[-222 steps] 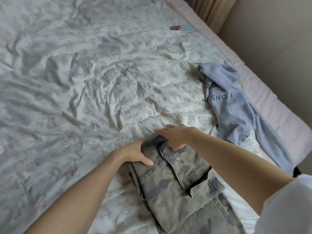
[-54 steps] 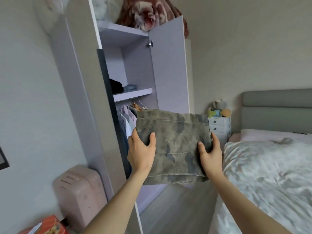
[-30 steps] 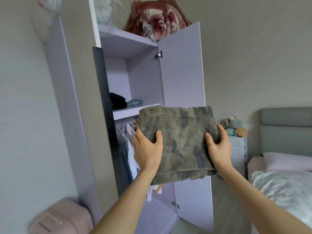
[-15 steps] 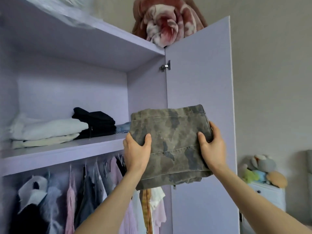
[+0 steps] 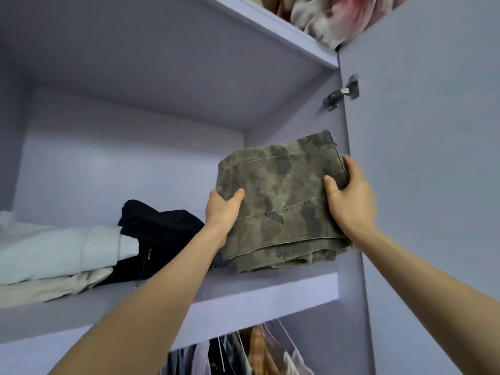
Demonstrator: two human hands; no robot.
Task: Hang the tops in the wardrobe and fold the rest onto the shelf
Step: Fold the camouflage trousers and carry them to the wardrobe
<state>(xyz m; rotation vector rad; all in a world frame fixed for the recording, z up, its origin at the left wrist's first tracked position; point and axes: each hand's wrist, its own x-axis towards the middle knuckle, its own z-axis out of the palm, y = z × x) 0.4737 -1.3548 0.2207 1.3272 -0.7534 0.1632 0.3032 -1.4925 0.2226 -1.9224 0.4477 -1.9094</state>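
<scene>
Your left hand (image 5: 223,209) and right hand (image 5: 349,197) grip the folded camo trousers (image 5: 281,204) by their sides, near edge resting on the shelf (image 5: 243,296), right end, beside the black garment (image 5: 159,234).

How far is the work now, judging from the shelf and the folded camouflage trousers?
Done: the camouflage trousers are folded, a black garment and pale folded pieces lie on the shelf, and clothes hang below it. In hand: the left hand and right hand grip the trousers at the shelf's right end; whether they rest on it yet is unclear. Left: letting go. Other garments are not visible here.
</scene>
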